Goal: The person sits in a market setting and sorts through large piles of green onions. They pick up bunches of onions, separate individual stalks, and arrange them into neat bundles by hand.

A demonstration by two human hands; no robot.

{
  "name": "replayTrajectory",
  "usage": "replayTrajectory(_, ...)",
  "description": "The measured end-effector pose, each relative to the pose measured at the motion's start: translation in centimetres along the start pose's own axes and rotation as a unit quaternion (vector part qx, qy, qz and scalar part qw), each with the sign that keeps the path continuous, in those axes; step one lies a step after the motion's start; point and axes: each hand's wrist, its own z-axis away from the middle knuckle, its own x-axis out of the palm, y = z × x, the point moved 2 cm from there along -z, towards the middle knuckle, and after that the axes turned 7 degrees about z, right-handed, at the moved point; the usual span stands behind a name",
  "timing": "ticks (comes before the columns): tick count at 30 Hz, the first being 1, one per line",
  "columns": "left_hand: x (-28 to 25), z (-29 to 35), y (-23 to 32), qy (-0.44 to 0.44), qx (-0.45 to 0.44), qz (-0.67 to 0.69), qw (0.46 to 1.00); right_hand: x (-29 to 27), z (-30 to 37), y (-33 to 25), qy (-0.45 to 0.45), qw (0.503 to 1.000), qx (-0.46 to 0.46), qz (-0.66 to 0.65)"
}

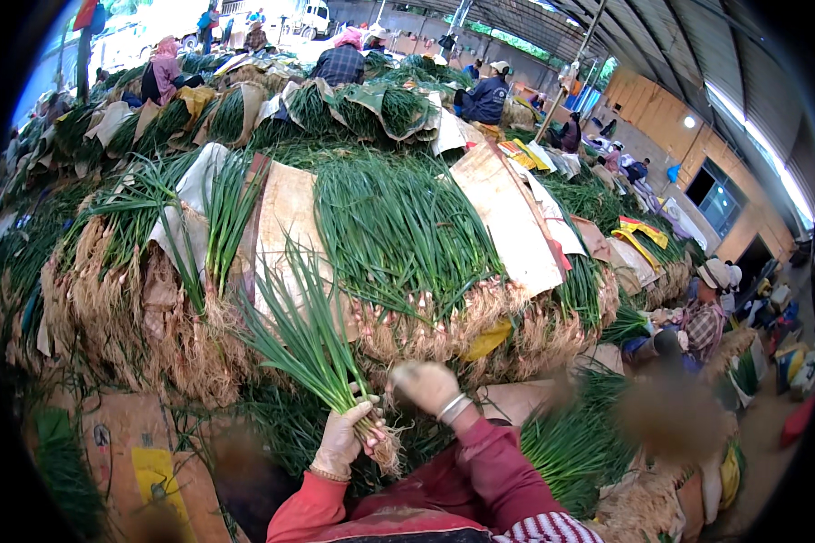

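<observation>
In my gloved left hand (pixel 339 441) is a small bunch of green onions (pixel 319 357), gripped just above the pinkish bulbs. Its long leaves fan up and to the left, and its pale roots hang down at the right. My right hand (pixel 426 385), with silver bangles at the wrist, is raised just right of the bunch and apart from it. Motion smears its fingers, so whether they hold anything does not show. Straight ahead lies a wide heap of green onions (pixel 398 226), bulbs and roots toward me.
Cardboard sheets (pixel 290 226) lie over parts of the heap. More green onions (pixel 575 439) are piled beside me at the right, and a flattened carton (pixel 136 462) lies at the lower left. Several people sit among farther heaps, one person (pixel 702 317) at the right.
</observation>
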Motion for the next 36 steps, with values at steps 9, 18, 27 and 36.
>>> replayTrajectory(9, 1.5, -0.3, 0.7, -0.056, -0.072, -0.016, 0.996, -0.4, -7.8, 10.5, 0.111, 0.968, 0.212, -0.076)
replayTrajectory(18, 0.3, -1.5, 1.3, -0.010, -0.010, -0.072, 0.997, -5.0, -3.0, 3.0, 0.271, 0.942, 0.100, -0.168)
replayTrajectory(27, -0.3, -1.4, 0.6, 0.006, 0.071, -0.026, 0.997, -1.9, 2.7, -3.2, 0.138, 0.959, -0.007, -0.248)
replayTrajectory(36, -0.9, -0.6, 0.0, 0.030, 0.062, -0.138, 0.988, 1.4, 2.0, -5.1, -0.021, 0.936, -0.053, -0.348)
